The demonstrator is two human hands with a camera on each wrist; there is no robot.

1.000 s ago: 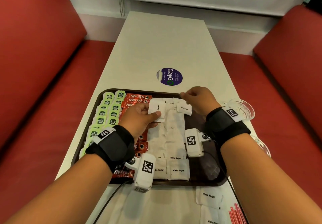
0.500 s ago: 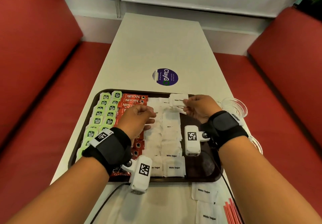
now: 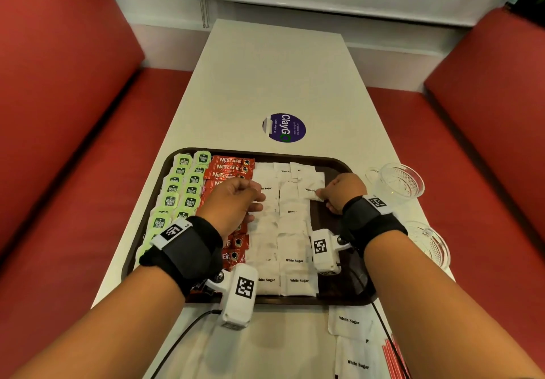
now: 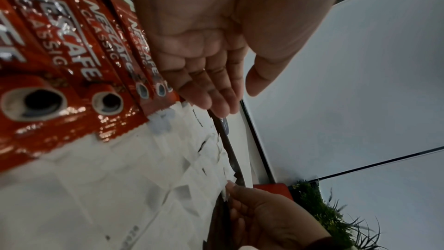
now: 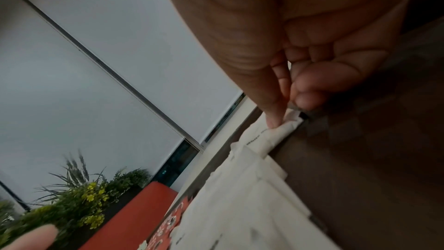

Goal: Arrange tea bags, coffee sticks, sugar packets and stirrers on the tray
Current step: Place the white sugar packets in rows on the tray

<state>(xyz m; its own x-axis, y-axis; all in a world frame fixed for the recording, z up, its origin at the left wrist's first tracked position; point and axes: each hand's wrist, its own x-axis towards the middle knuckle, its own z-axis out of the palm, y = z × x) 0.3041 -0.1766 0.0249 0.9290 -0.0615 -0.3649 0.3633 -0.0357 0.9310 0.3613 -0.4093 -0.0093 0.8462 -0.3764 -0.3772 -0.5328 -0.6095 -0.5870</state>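
A brown tray [image 3: 333, 162] holds green tea bags [image 3: 188, 192] at the left, red coffee sticks [image 3: 231, 167] beside them, and white sugar packets [image 3: 295, 231] in columns. My right hand [image 3: 322, 195] pinches the corner of one sugar packet [image 3: 309, 185] lying at the right of the far rows; the right wrist view shows thumb and finger on that packet [image 5: 281, 132]. My left hand [image 3: 256, 200] hovers over the coffee sticks [image 4: 72, 45] and sugar packets [image 4: 120, 178] with its fingers relaxed and nothing in it, as the left wrist view shows.
Two clear glass cups [image 3: 401, 183] [image 3: 429, 245] stand right of the tray. Loose sugar packets [image 3: 349, 321] and red stirrers [image 3: 393, 358] lie on the table at the near right. A purple sticker [image 3: 283, 127] lies beyond the tray. Red benches flank the table.
My left hand has let go of the sugar packet it held. My right hand has brought its packet down and nearer, onto the right side of the sugar rows.
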